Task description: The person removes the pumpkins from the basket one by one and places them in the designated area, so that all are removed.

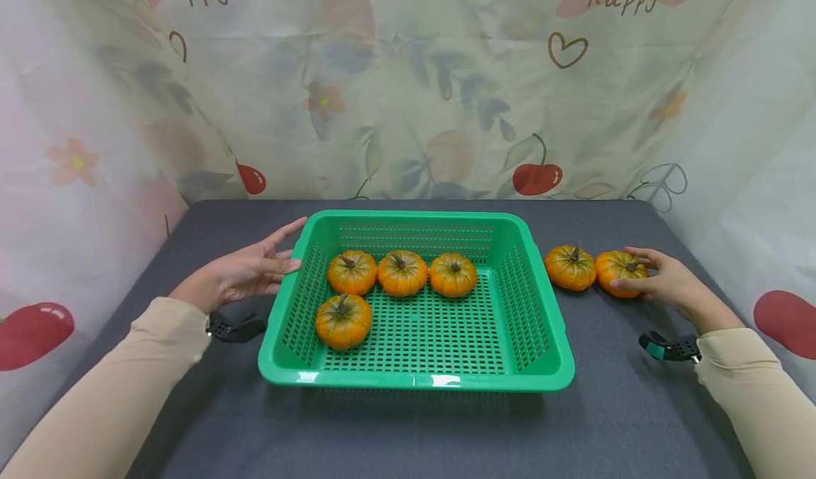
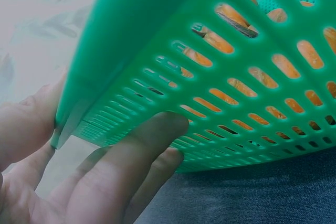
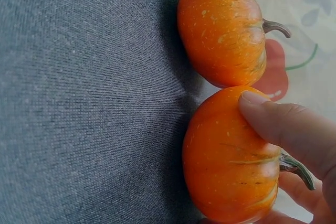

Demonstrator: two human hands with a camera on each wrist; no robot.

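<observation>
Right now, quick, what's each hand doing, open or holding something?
Left hand: open, straight fingers resting against the green basket.
Right hand: fingers curled round the outer pumpkin on the table, gripping it.

Both forearms reach forward in beige sleeves. The left hand (image 1: 239, 273) lies flat, fingers straight, towards the table's left edge; the right hand (image 1: 663, 279) curls its fingers near the right edge.
</observation>
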